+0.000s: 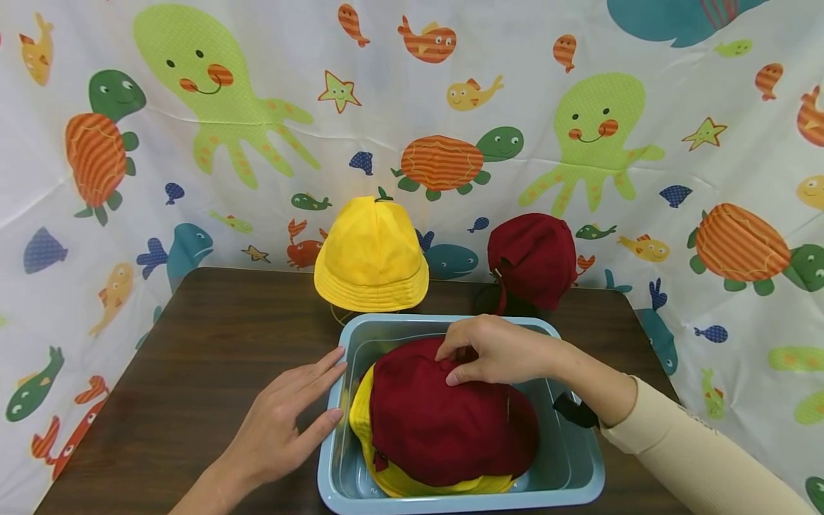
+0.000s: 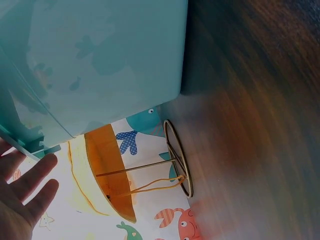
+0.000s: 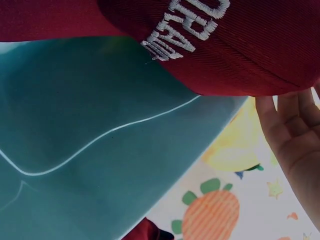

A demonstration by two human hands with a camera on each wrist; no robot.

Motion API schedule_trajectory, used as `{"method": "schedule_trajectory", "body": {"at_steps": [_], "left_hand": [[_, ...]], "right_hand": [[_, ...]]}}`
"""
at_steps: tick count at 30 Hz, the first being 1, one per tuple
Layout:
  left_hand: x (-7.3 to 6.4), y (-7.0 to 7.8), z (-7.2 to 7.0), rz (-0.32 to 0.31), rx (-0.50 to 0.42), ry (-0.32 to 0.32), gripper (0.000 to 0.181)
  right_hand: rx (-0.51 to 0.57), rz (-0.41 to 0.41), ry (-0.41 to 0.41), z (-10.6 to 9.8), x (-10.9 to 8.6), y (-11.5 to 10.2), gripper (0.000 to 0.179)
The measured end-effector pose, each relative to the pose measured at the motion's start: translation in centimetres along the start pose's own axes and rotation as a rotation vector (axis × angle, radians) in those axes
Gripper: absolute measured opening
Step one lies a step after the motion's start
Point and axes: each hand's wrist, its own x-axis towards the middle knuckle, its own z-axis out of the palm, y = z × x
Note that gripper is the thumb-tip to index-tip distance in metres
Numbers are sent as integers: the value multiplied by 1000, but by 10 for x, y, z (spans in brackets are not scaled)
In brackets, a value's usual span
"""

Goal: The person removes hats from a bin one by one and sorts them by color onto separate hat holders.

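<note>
A maroon cap (image 1: pixel 444 422) with white embroidered lettering (image 3: pixel 187 25) lies on top of a yellow hat (image 1: pixel 363 400), whose edge shows at the left and front. Both are inside a light-blue plastic tub (image 1: pixel 582 486). My right hand (image 1: pixel 498 350) reaches over the tub's right wall and pinches the crown of the maroon cap between thumb and fingers. With fingers extended, my left hand (image 1: pixel 283 408) touches the tub's left rim; the left wrist view shows its fingers (image 2: pixel 37 177) at that rim.
Behind the tub, a yellow bucket hat (image 1: pixel 372 257) sits on a wire stand (image 2: pixel 179 160). A second maroon cap (image 1: pixel 533 257) stands at the back right. The dark wooden table (image 1: pixel 212 336) meets a sea-animal printed curtain (image 1: pixel 386 86) at its far edge.
</note>
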Motion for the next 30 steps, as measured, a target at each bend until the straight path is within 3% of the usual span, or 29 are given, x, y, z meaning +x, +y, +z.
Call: {"method": "schedule_trajectory", "body": {"at_steps": [13,30], "left_hand": [[-1,1,0,-7,-2,-3,66],[-2,1,0,-18,-7,-4,68]], "right_hand": [[67,-3,79,-5,-7,-1,24],[97,0,101,-18,-16,-13,25]]}}
